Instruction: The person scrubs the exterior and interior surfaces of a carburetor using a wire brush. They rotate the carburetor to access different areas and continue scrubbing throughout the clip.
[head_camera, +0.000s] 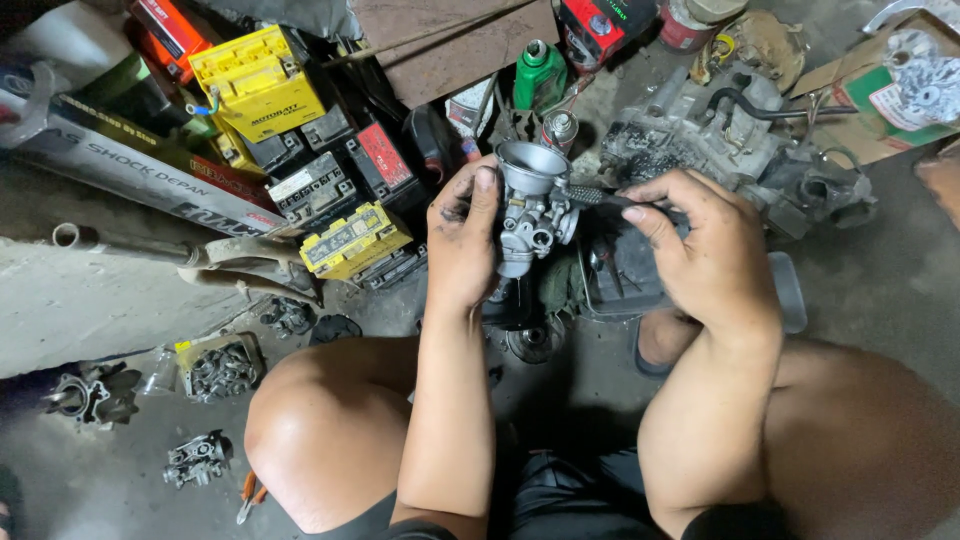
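Left hand (462, 240) fingers wrap tight around the small silver metal carburetor (530, 205); right hand (700, 245) fingers pinch the dark-handled screwdriver (610, 198); best keep its tip straight in, turning slowly.

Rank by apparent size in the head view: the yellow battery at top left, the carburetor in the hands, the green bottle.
1. Yellow battery, largest.
2. Carburetor, held in the left hand; it sits nearer the camera, so its margin over the bottle is unsure.
3. Green bottle, smallest, partly hidden.
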